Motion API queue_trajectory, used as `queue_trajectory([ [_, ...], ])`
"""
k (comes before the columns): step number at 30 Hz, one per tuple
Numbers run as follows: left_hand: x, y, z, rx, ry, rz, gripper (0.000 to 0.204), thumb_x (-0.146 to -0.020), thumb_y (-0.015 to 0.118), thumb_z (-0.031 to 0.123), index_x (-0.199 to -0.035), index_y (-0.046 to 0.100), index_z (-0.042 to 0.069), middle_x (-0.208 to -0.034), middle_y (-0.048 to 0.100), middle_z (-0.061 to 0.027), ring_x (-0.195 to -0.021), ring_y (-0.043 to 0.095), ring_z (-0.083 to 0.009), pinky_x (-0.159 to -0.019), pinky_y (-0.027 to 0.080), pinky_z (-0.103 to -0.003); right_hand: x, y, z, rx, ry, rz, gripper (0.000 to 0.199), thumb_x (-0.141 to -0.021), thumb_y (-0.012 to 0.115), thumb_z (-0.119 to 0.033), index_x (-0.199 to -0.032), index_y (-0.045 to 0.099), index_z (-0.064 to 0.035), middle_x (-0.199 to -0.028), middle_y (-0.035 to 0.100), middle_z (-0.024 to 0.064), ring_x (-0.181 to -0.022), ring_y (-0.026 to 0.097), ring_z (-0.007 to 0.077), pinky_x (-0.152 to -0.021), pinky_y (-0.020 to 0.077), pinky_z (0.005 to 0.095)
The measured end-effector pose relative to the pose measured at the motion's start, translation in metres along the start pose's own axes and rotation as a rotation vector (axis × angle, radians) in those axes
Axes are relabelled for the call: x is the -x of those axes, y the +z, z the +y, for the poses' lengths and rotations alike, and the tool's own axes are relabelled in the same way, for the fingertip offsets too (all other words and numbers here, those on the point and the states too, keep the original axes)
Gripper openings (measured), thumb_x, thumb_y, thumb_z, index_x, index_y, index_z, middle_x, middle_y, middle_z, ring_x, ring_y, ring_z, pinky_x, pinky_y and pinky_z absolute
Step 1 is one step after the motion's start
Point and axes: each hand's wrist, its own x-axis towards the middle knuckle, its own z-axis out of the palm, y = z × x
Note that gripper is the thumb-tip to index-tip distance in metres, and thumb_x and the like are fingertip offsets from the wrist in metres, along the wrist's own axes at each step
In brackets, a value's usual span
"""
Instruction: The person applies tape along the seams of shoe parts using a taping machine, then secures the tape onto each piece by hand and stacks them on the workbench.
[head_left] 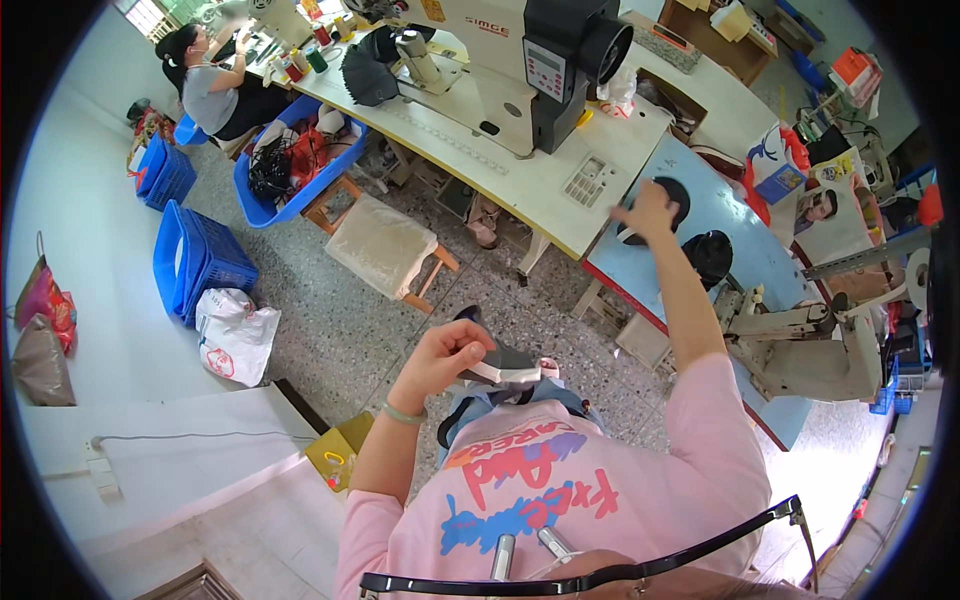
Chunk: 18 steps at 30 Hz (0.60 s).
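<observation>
My left hand [440,358] is closed, with thumb and finger pinched at a dark grey piece with a white edge [512,362], held just above my lap. The piece looks like a shoe upper, though part of it is behind my hand. Out to the right, my right hand [652,210] is over the blue tabletop [640,270] with its thumb spread away from the fingers. Beneath and beside it lies a rounded black piece [680,198] with some white at its edge; whether I touch it cannot be told. Nearer me on that table sits another black, cupped piece [708,258].
A sewing machine [500,70] stands on the long table ahead. A stool [382,245], a blue tub of materials [300,165] and blue crates [200,262] are at left. Metal bench equipment [800,340] flanks the blue table's right. Another person [215,90] sits far left.
</observation>
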Motion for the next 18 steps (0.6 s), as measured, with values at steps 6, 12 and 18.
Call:
queue_trajectory([
  [6, -0.035, 0.010, 0.017, -0.147, 0.091, -0.343, 0.037, -0.091, 0.053, 0.037, -0.092, 0.062, 0.002, -0.073, 0.052, 0.0044, -0.068, 0.046, -0.0059, -0.063, 0.039, -0.020, 0.151, -0.034, -0.133, -0.720, -1.240, -0.458, 0.090, -0.064, 0.081, -0.027, -0.139, 0.034, -0.0108, -0.134, 0.047, 0.0127, -0.121, 0.048, 0.0260, -0.099, 0.0407, 0.0352],
  [12, -0.040, -0.005, 0.012, -0.051, 0.322, 0.214, 0.029, -0.092, 0.052, 0.024, -0.110, 0.057, 0.002, -0.091, 0.057, -0.0005, -0.076, 0.050, -0.0081, -0.067, 0.043, -0.022, 0.159, -0.041, -0.140, -1.035, -0.632, -0.883, 0.038, -0.068, 0.079, -0.018, -0.101, 0.066, -0.0040, -0.090, 0.068, 0.0059, -0.086, 0.062, 0.0145, -0.079, 0.0475, 0.0293],
  [18, 0.003, -0.008, -0.034, -0.723, 0.247, 0.453, 0.019, -0.086, 0.062, 0.011, -0.104, 0.061, 0.002, -0.108, 0.058, -0.0058, -0.100, 0.052, -0.0146, -0.086, 0.043, -0.029, 0.181, -0.039, -0.145, -1.273, -0.400, -0.756, 0.033, -0.071, 0.077, -0.010, -0.101, 0.066, -0.0038, -0.089, 0.067, 0.0012, -0.083, 0.058, 0.0065, -0.076, 0.0468, 0.0243],
])
